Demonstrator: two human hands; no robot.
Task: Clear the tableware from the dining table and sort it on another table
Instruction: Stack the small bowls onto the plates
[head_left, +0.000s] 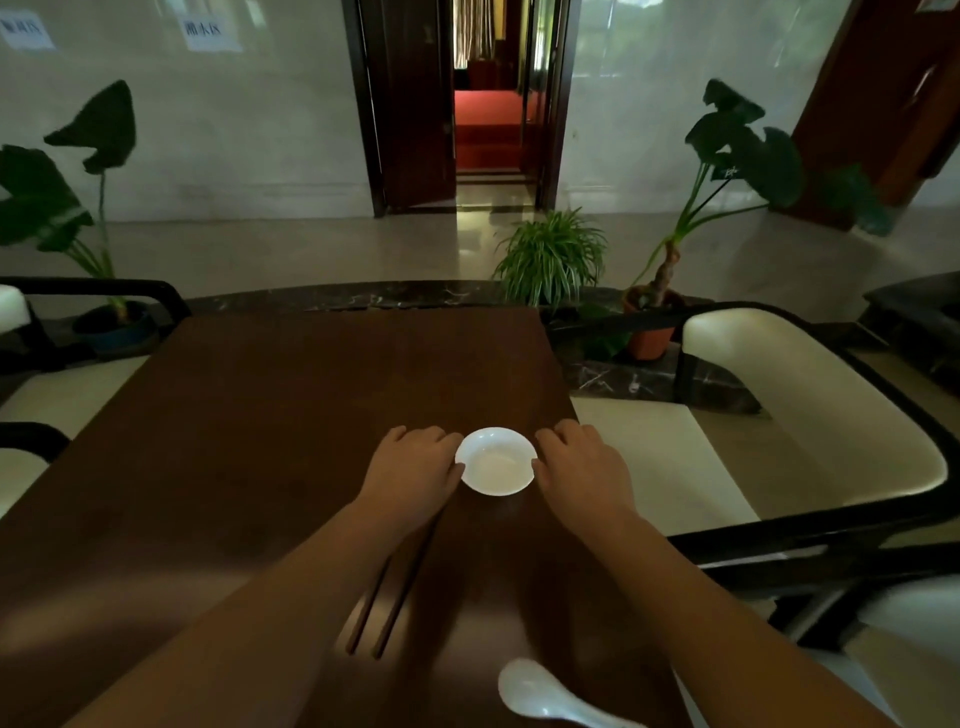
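white glazed ceramic, a small round shallow dish (496, 461), sits between both hands on the dark brown wooden table (270, 415), toward the table's right edge. the left hand (413, 467) lies palm down at the dish's left rim, fingers curled, with the fingertips and thumb touching the rim. the right hand (584, 467) mirrors it on the right side, fingers bent and fingertips against the rim; whether the dish is lifted or resting on the wood i cannot tell. both bare forearms reach in from the near edge of the view.

just under the left wrist, a pair of dark brown wooden chopsticks (395, 587) lies on the table, running side by side from beneath the hand toward the near edge. nearer still, at the bottom of the view, a white ceramic soup spoon (540, 693) rests on the table with its bowl facing up and its handle pointing to the near right.

to the right of the table stands a cream-cushioned chair with a black frame (810, 415). beyond the table's far edge a green spider plant (550, 254) stands, with a terracotta pot holding a tall-stemmed plant (649, 327) to its right. on the far left a large-leafed plant in a dark pot (111, 325) stands. in the far wall a dark wooden doorway (457, 104) opens onto red carpet.
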